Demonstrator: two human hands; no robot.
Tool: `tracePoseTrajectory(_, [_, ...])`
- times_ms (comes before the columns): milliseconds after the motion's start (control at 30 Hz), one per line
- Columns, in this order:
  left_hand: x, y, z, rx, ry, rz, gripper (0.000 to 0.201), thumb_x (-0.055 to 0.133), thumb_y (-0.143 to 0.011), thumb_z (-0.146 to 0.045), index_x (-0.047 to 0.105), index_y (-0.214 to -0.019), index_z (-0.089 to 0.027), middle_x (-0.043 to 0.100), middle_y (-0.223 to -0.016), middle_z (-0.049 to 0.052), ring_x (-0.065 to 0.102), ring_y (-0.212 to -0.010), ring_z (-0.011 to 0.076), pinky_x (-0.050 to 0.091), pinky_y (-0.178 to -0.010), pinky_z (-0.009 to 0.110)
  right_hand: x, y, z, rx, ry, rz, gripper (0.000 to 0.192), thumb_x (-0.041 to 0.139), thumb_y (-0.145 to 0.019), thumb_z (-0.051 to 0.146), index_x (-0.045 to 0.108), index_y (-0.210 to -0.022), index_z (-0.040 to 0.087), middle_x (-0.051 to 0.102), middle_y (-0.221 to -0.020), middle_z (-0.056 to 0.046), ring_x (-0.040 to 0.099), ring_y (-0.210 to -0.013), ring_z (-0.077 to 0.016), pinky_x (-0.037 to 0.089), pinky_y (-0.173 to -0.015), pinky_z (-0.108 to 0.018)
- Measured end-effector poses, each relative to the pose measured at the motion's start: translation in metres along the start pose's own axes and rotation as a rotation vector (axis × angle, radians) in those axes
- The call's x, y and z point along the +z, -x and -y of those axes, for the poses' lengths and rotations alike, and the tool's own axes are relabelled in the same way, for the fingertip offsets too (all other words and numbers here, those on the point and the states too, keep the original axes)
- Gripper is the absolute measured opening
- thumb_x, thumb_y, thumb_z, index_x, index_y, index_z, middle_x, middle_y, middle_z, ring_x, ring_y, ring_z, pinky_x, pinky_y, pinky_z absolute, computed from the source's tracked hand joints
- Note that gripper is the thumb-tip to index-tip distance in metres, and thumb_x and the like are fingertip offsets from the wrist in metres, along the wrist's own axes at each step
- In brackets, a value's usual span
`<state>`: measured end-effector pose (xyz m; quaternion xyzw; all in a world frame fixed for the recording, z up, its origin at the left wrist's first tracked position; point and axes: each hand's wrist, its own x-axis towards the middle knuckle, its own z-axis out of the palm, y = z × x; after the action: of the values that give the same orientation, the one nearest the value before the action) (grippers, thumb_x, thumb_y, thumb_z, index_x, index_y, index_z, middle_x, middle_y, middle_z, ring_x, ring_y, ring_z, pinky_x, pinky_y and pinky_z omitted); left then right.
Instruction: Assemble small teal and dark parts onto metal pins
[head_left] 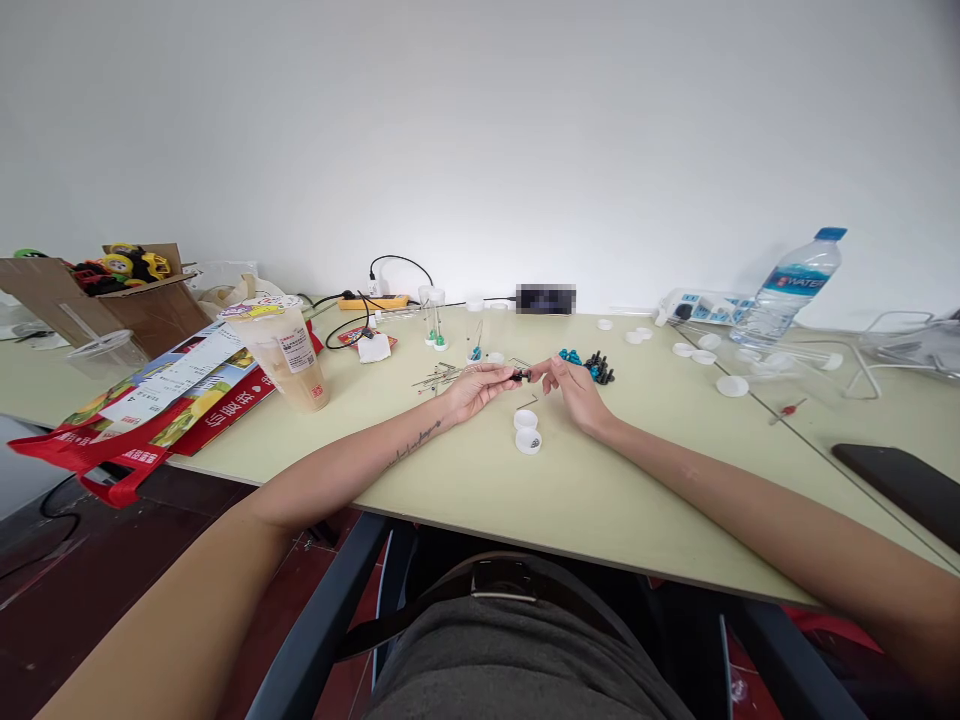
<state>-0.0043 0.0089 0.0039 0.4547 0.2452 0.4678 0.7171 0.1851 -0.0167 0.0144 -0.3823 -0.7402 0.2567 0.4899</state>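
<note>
Left hand (480,386) pinches a small black part (519,376); right hand (574,392), fingers curled, touches its other end above the worktop (465,480).

- a plastic cup of milky drink (289,352) stands on the table (570,490), at the left part.
- beside it lies a red shopping bag (142,425), flat, partly over the table edge.
- an open cardboard box (112,295) with toy cars (124,265) is far left.
- a water bottle (791,283) leans at the right, near a white power strip (705,305).
- white caps (731,385) lie scattered on the right side.
- a dark phone (904,485) lies near the right edge.
- a yellow power strip (373,300) with black cable is near the wall.
</note>
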Motion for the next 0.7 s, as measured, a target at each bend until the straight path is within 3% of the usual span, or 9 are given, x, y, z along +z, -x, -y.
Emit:
tracePoseTrajectory(200, [0.0001,0.0002,-0.0001,-0.003,-0.012,-0.019,0.012,0.065,-0.071,-0.012,0.067,-0.081,-0.007,0.068,-0.081,0.007,0.065,-0.076,0.0108,0.047,-0.087,0.022,-0.0009,0.0,0.0007,-0.011,0.042,-0.024,0.062,0.023,-0.085,0.063,0.067,-0.088,0.02,0.064,-0.082,-0.006,0.053,-0.068,-0.0161,0.043,-0.069,-0.031])
tracePoseTrajectory(333, [0.001,0.0011,-0.0006,-0.003,-0.009,-0.011,0.011,0.065,-0.071,-0.011,0.067,-0.08,-0.007,0.068,-0.08,0.006,0.065,-0.076,0.0104,0.047,-0.086,0.022,-0.0007,0.0001,0.0011,0.009,0.038,0.028,0.063,0.023,-0.085,0.062,0.067,-0.075,0.019,0.063,-0.072,-0.006,0.053,-0.069,-0.0169,0.043,-0.07,-0.031])
tracePoseTrajectory(467, [0.0017,0.0016,-0.0008,0.001,0.011,-0.01,0.011,0.065,-0.07,-0.011,0.066,-0.08,-0.007,0.068,-0.082,0.006,0.065,-0.076,0.0109,0.048,-0.084,0.021,-0.0001,0.0006,0.0012,-0.038,0.052,-0.001,0.057,0.025,-0.087,0.059,0.066,-0.088,0.02,0.063,-0.082,-0.005,0.052,-0.067,-0.0152,0.042,-0.07,-0.031])
tracePoseTrajectory(633, [0.0012,0.0009,-0.0001,-0.007,0.008,-0.025,0.011,0.065,-0.07,-0.01,0.066,-0.081,-0.006,0.068,-0.078,0.006,0.065,-0.074,0.0103,0.049,-0.084,0.021,0.0,0.0004,0.0,0.011,0.078,0.046,0.063,0.022,-0.086,0.062,0.067,-0.077,0.019,0.063,-0.07,-0.006,0.053,-0.068,-0.0172,0.043,-0.07,-0.032])
tracePoseTrajectory(700, [0.001,0.0005,0.0001,-0.007,0.012,-0.027,0.011,0.065,-0.07,-0.01,0.066,-0.081,-0.006,0.068,-0.08,0.006,0.065,-0.075,0.011,0.049,-0.083,0.021,-0.0002,0.0002,0.0001,0.003,0.09,0.022,0.062,0.021,-0.086,0.062,0.067,-0.085,0.019,0.063,-0.075,-0.006,0.053,-0.068,-0.0169,0.043,-0.071,-0.032])
